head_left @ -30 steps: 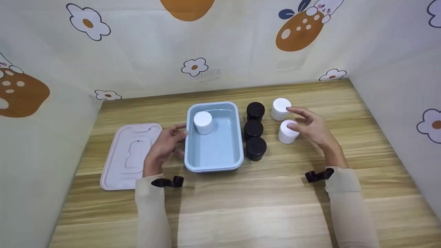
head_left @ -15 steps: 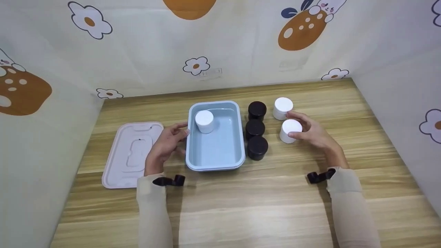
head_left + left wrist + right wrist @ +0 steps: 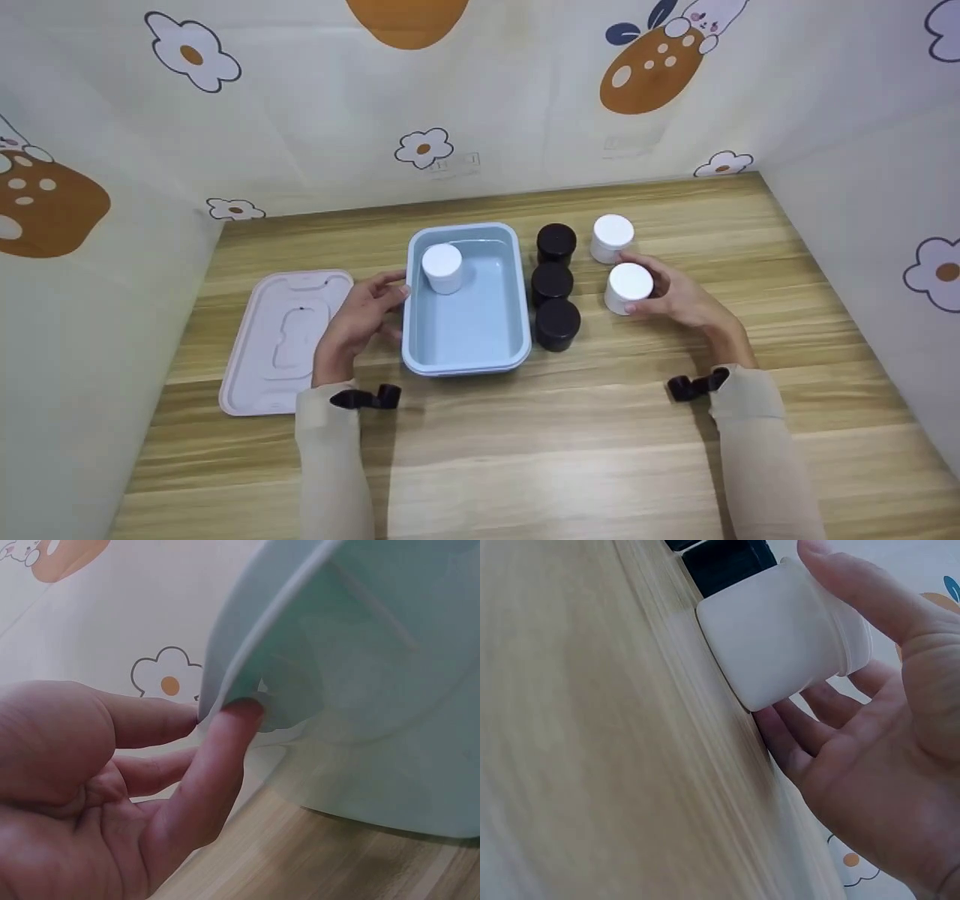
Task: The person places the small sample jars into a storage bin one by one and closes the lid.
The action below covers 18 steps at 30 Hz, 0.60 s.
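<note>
Hand positions: The right hand [image 3: 679,296] is curled round the near white lidded jar [image 3: 628,289], thumb on the side toward the table's front edge, fingers on the far side. That jar stands upright on the table [image 3: 525,450], right of centre. The left hand [image 3: 364,311] pinches the left rim of the light blue rectangular tub [image 3: 466,330]. The hands are well apart.

Possible faults and causes:

1. Jar slip. The jar wall looks smooth; a light or uneven grip could let it rotate or drop. Lid tightness cannot be determined; a loose lid could separate if gripped alone.

2. Knock-over, far white jar [image 3: 613,238]. It stands just beyond the right fingertips, toward the table's far edge. Spreading the fingers or pushing that way could tip it.

3. Collision with the three black jars [image 3: 552,281]. Their row stands between the near white jar and the tub's right edge. A low leftward movement would strike them.

4. Tub tilt. Raising only the left rim could slide the white jar inside [image 3: 442,268], near the tub's far left corner.

5. Lid displacement. Lowering the left wrist could shift the pale pink lid [image 3: 279,337] toward the table's left edge.
</note>
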Tool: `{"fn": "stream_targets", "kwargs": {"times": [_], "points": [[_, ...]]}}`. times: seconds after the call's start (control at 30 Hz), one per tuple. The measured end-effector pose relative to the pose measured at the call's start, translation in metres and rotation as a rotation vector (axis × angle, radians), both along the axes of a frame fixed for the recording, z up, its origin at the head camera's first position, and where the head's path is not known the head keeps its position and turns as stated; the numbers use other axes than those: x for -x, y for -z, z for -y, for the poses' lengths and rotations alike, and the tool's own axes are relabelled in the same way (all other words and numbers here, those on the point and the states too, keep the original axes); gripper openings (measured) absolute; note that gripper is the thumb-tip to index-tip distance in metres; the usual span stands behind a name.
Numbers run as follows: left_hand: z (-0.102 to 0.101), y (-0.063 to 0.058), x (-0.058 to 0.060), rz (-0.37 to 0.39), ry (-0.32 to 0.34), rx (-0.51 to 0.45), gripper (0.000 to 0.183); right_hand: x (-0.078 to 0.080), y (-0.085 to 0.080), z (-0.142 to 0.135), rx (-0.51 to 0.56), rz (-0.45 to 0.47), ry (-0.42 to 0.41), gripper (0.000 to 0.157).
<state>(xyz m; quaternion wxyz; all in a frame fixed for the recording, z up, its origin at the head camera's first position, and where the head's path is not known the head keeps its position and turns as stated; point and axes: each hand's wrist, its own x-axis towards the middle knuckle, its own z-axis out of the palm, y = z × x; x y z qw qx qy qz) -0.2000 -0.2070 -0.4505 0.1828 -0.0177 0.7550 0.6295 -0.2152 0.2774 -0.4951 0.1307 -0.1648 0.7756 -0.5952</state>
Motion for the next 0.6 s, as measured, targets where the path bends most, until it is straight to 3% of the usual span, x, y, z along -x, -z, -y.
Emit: {"fn": "stream_targets", "kwargs": {"times": [0.6], "points": [[-0.0002,-0.0001,0.0007,-0.003,0.003,0.018,0.046,-0.0030,-0.0066,0.0000,-0.206,0.061,0.077,0.080]]}}
